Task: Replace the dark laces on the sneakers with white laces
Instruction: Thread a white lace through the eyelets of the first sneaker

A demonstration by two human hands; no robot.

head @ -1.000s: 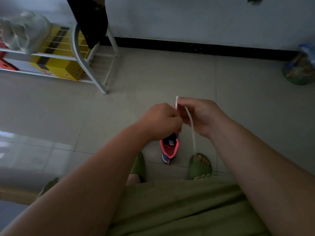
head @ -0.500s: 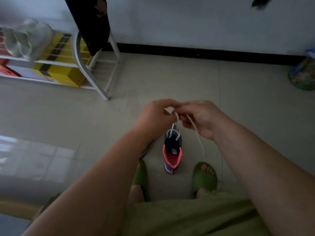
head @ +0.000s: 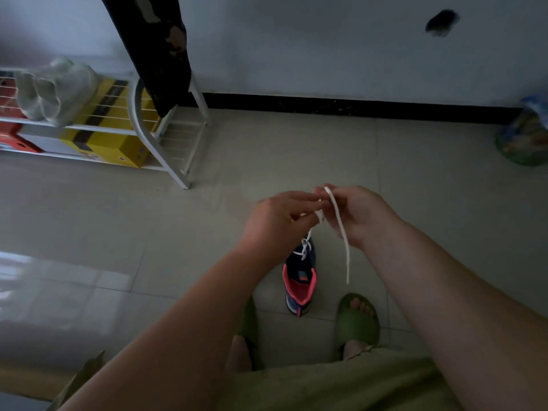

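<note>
while both the left hand point(head: 277, 221) and right hand point(head: 360, 216) pinch the white lace point(head: 341, 232) overhead, the sneaker point(head: 299, 277) lies directly below, toe pointing away.

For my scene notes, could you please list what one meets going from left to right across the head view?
Pale bundle on the white rack → yellow box → dark hanging cloth → left hand → white lace → right hand → colourful bag.

We cannot see the toe of the sneaker point(head: 300, 275) (the left hand point(head: 277, 222) covers it), and the picture's right edge cuts the green bag point(head: 525, 137).
</note>
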